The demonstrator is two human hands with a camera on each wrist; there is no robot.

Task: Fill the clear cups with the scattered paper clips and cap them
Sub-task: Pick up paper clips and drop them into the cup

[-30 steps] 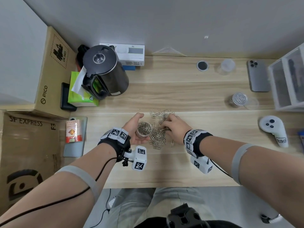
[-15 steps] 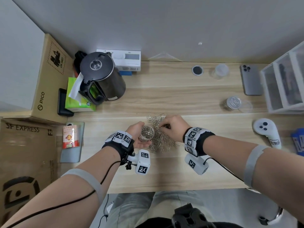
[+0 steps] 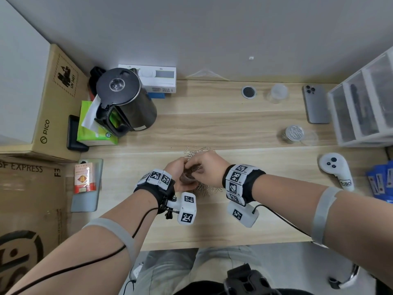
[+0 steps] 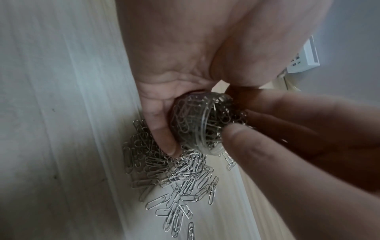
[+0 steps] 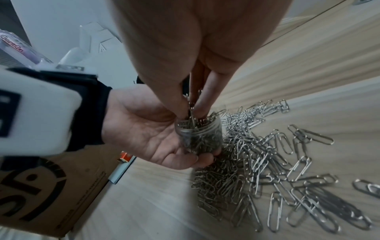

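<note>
On a pale wooden desk (image 3: pixel 212 220) against a grey wall, the person is loading clips into a small jar. A second ago the right hand (image 3: pixel 204 169) was down in the loose pile; now it is sitting over the mouth of the clear cup (image 5: pixel 200 138), fingertips (image 5: pixel 202 108) pinching a bunch of paper clips (image 5: pixel 191 112) into it. The left hand (image 5: pixel 152 138) is curling round the cup from below, holding it just above the desk. The cup is looking nearly full, a ribbed see-through tub packed with silver wire, so capping seems close. Beneath and beside it, the remaining pile (image 5: pixel 267 170) is lying spread out. Farther off, another filled cup (image 3: pixel 294 133) is standing.
</note>
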